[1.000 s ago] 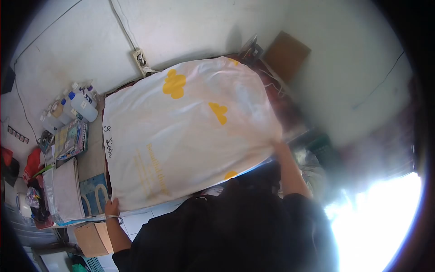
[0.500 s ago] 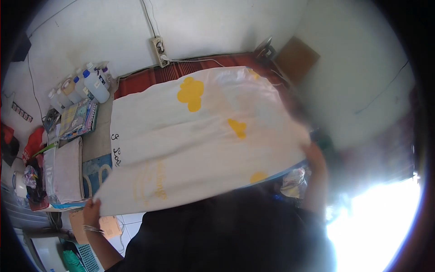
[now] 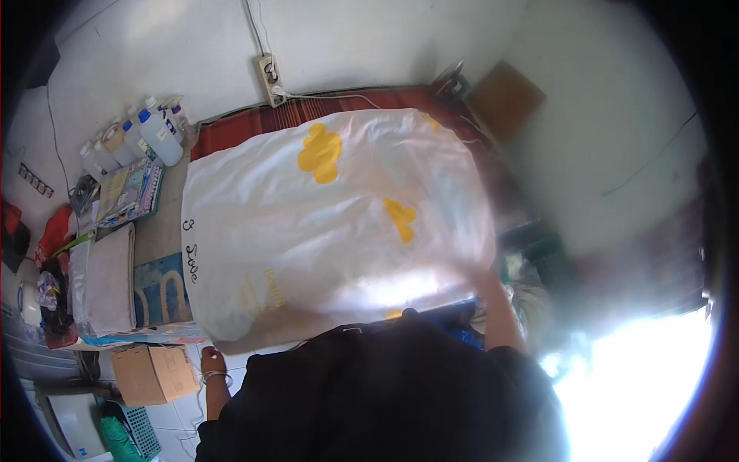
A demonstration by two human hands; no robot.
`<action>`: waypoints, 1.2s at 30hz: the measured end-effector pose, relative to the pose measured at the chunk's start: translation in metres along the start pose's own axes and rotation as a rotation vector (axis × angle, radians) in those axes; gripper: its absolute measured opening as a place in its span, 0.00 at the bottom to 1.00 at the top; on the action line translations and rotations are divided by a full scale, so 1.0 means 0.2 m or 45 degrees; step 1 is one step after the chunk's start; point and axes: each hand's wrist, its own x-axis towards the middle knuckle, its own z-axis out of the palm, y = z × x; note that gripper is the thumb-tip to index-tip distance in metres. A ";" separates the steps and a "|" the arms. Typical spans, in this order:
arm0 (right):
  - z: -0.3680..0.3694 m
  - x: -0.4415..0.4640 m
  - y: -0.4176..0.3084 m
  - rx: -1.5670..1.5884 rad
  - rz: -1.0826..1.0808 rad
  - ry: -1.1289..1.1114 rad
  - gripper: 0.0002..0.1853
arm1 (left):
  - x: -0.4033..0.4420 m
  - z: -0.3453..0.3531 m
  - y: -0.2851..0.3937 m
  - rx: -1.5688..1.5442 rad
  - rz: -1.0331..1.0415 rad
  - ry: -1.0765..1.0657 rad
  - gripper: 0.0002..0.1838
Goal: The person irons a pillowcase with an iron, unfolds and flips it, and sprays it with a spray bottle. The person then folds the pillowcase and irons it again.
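Observation:
A white cloth (image 3: 323, 215) printed with yellow cloud shapes and black lettering is spread over the table, rumpled in places. Its near edge hangs down in front of my body. At the near left corner of the cloth, my left hand (image 3: 215, 362) has its fingers closed at the hem, with bands on the wrist. My right hand (image 3: 483, 279) reaches to the cloth's right side and touches it there. Motion and glare smear its fingers.
A red striped cloth (image 3: 223, 138) covers the table's back, where an iron (image 3: 449, 83) stands. Several bottles (image 3: 159, 138), notebooks (image 3: 132, 189) and a folded pale cloth (image 3: 112, 277) sit at the left. A power strip (image 3: 270, 79) hangs on the wall; a cardboard box (image 3: 154, 375) stands below.
The near side of the cloth has dropped and its right edge has shifted left. My left hand moved right and slightly down with the corner; my right hand moved left and slightly down.

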 end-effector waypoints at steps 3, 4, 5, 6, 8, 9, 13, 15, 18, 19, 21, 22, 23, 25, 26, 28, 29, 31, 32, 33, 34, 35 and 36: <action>0.04 0.12 0.01 -0.228 0.050 0.162 0.20 | 0.10 -0.03 -0.01 -0.184 -0.161 0.428 0.18; -0.02 0.09 0.00 -0.153 0.040 0.297 0.16 | 0.10 -0.11 0.06 -0.350 -0.181 0.474 0.18; -0.06 0.13 0.00 -0.147 0.034 0.298 0.16 | 0.10 -0.18 0.13 -0.352 -0.180 0.483 0.18; -0.11 0.18 0.03 -0.160 -0.003 0.445 0.15 | 0.09 -0.23 0.20 -0.296 -0.122 0.590 0.18; -0.19 0.30 0.03 -0.164 -0.031 0.596 0.15 | 0.11 -0.29 0.35 -0.244 -0.034 0.689 0.16; -0.24 0.40 0.01 -0.197 -0.011 0.586 0.14 | 0.13 -0.30 0.42 -0.241 -0.024 0.691 0.16; -0.37 0.67 -0.21 -0.025 -0.252 0.615 0.14 | 0.26 -0.28 0.76 -0.107 0.263 0.694 0.13; -0.43 0.78 -0.41 0.181 -0.379 0.574 0.15 | 0.29 -0.25 0.97 -0.176 0.462 0.713 0.12; -0.45 1.06 -0.66 0.277 -0.464 0.501 0.18 | 0.31 -0.24 1.28 -0.237 0.594 0.637 0.11; -0.41 1.17 -0.70 0.301 -0.503 0.520 0.18 | 0.31 -0.25 1.39 -0.245 0.685 0.581 0.11; -0.30 1.46 -0.78 0.147 -0.488 0.512 0.19 | 0.31 -0.25 1.56 -0.207 0.728 0.591 0.10; -0.30 1.50 -0.84 -0.034 -0.473 0.495 0.20 | 0.32 -0.25 1.62 -0.245 0.767 0.574 0.10; -0.31 1.52 -0.87 -0.014 -0.467 0.492 0.20 | 0.33 -0.24 1.68 -0.279 0.806 0.554 0.10; -0.55 1.28 -1.15 0.102 -0.140 0.188 0.18 | 0.31 -0.28 1.82 -0.263 0.785 0.507 0.09; -0.54 1.29 -1.21 0.120 -0.143 0.190 0.18 | 0.33 -0.27 1.85 -0.251 0.837 0.507 0.09; -0.49 1.25 -1.27 0.135 -0.629 0.325 0.16 | 0.37 -0.27 1.96 -0.251 0.884 0.465 0.09; -0.49 1.17 -1.31 0.180 -0.733 0.312 0.18 | 0.40 -0.27 2.04 -0.241 0.891 0.457 0.09; -0.41 1.01 -1.40 0.379 -0.866 0.163 0.19 | 0.48 -0.25 2.25 -0.258 0.947 0.321 0.07; -0.33 0.98 -1.41 0.431 -1.036 0.123 0.19 | 0.52 -0.23 2.38 -0.297 1.026 0.236 0.06; -0.24 0.94 -1.41 0.346 -1.149 0.201 0.18 | 0.55 -0.21 2.54 -0.343 1.104 0.151 0.05; -0.22 0.90 -1.43 0.432 -1.171 0.118 0.18 | 0.57 -0.18 2.70 -0.343 1.238 0.075 0.05; -0.20 0.87 -1.44 0.427 -1.154 0.113 0.18 | 0.58 -0.15 2.87 -0.349 1.365 0.001 0.05; -0.20 0.84 -1.45 0.402 -1.183 0.034 0.17 | 0.57 -0.12 3.04 -0.292 1.499 -0.057 0.06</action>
